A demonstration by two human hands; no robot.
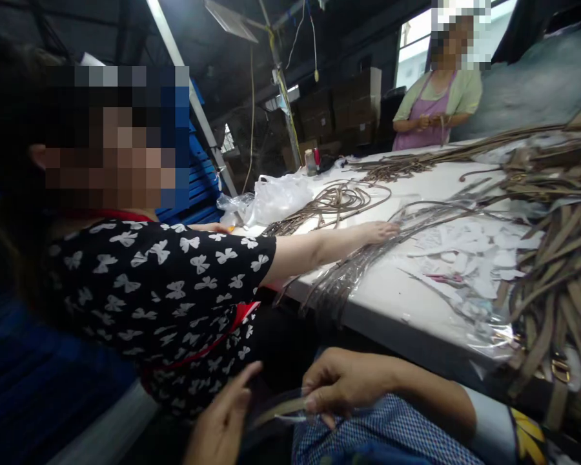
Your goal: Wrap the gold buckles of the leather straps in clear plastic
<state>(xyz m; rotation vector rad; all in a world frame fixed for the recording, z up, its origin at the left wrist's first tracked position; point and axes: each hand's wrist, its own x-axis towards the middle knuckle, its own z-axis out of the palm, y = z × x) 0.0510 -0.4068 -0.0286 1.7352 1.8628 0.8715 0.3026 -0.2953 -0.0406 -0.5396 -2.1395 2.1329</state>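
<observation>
A narrow tan strip (281, 408) lay low in front of the wearer, over the lap and short of the bench (387, 290), with a glint of what looked like clear film (291, 418) along it. The right hand (341, 384) pinched one end between thumb and curled fingers. The left hand (225, 423) was wide, its fingers spread beside the strip's other end; the blur left it impossible to tell whether they touched. Beneath the right hand was blue checked cloth (382, 433).

The likeliest trouble was at that far end: with only one side clearly gripped, the strip could twist or swing loose, and slick film could slide out of the pinch. A dropped strip would probably have landed on the lap or the floor.

Just beyond, a plastic-wrapped bundle (341, 278) hung over the bench edge, under a co-worker's hand (382, 232). It could slip off if its overhanging part outweighed the rest or an elbow caught it. To the right, a heap of straps (556, 284) with metal buckles (560, 368) spilled past the edge beside white paper scraps (465, 252); a tug on one strap might drag others down. Farther back lay coiled cords (341, 201) and a white plastic bag (281, 197).
</observation>
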